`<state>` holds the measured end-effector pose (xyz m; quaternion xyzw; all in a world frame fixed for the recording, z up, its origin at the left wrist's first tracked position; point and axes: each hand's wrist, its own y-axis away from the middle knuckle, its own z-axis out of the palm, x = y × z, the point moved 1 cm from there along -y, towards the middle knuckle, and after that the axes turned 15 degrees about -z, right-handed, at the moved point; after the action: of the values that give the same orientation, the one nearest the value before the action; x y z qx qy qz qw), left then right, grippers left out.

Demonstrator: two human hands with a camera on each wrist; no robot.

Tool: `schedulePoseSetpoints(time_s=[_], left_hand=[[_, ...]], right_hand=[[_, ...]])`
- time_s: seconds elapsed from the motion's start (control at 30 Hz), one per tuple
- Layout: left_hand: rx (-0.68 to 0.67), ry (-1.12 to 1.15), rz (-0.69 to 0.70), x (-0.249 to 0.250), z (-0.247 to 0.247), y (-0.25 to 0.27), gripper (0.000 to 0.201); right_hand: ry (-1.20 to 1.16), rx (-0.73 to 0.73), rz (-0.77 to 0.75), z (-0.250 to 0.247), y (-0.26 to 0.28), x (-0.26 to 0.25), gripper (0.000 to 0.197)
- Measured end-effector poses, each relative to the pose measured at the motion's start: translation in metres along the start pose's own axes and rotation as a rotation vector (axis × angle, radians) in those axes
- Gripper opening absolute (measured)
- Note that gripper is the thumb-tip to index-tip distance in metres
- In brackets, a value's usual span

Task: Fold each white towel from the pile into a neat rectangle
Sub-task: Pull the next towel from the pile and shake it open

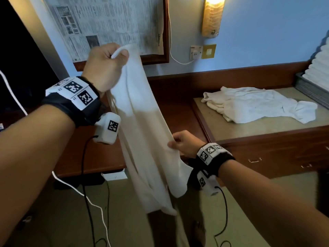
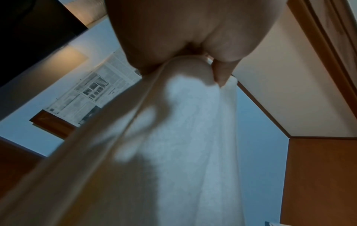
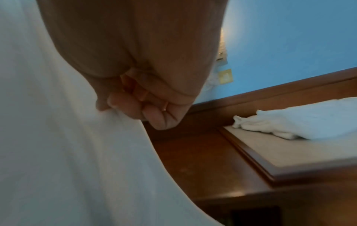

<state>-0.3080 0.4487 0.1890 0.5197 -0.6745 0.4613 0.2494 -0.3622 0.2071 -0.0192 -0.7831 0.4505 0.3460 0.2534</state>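
A long white towel [image 1: 142,125] hangs in the air in front of me. My left hand [image 1: 106,68] is raised high and grips its top corner in a closed fist. Lower down, my right hand [image 1: 181,143] pinches the towel's right edge between thumb and fingers. The towel's bottom end droops loose below the right hand. In the left wrist view the towel [image 2: 173,145] runs down from my left hand [image 2: 193,58]. In the right wrist view my right hand [image 3: 135,104] nips the towel [image 3: 67,145] at its edge. A pile of white towels [image 1: 256,104] lies rumpled on the low cabinet.
The low wooden cabinet [image 1: 267,132] with drawers stands at the right. Folded white towels [image 1: 318,68] are stacked at its far right end. A darker wooden desk [image 1: 99,157] lies behind the hanging towel. Cables [image 1: 85,196] trail over the carpet. A lit wall lamp [image 1: 212,16] hangs above.
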Motion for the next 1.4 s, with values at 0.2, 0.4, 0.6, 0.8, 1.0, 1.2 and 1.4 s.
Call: schedulePoseSetpoints(time_s=[0.2, 0.4, 0.6, 0.8, 1.0, 1.2, 1.4], left_hand=[[0.111, 0.067, -0.091, -0.011, -0.022, -0.002, 0.033], [0.226, 0.075, -0.15, -0.016, -0.04, -0.005, 0.038], [0.121, 0.141, -0.189, -0.015, -0.034, 0.002, 0.031], [-0.189, -0.069, -0.062, 0.004, 0.035, 0.037, 0.031], [-0.221, 0.0, -0.1, 0.012, 0.05, 0.045, 0.024], [-0.164, 0.085, -0.11, 0.021, 0.036, 0.04, 0.014], [0.017, 0.193, -0.106, 0.008, 0.025, 0.036, 0.015]], right_hand=[[0.087, 0.013, 0.31, 0.005, 0.065, 0.083, 0.018], [0.298, 0.048, 0.651, -0.005, 0.121, 0.14, 0.015], [0.391, 0.008, 0.75, -0.004, 0.121, 0.132, 0.026], [-0.131, 0.417, -0.056, -0.047, 0.013, -0.035, 0.044], [-0.343, 0.446, -0.373, -0.084, -0.024, -0.127, 0.023], [-0.177, 0.576, -0.455, -0.088, -0.046, -0.149, 0.017], [-0.015, 0.644, -0.525, -0.107, -0.069, -0.185, 0.016]])
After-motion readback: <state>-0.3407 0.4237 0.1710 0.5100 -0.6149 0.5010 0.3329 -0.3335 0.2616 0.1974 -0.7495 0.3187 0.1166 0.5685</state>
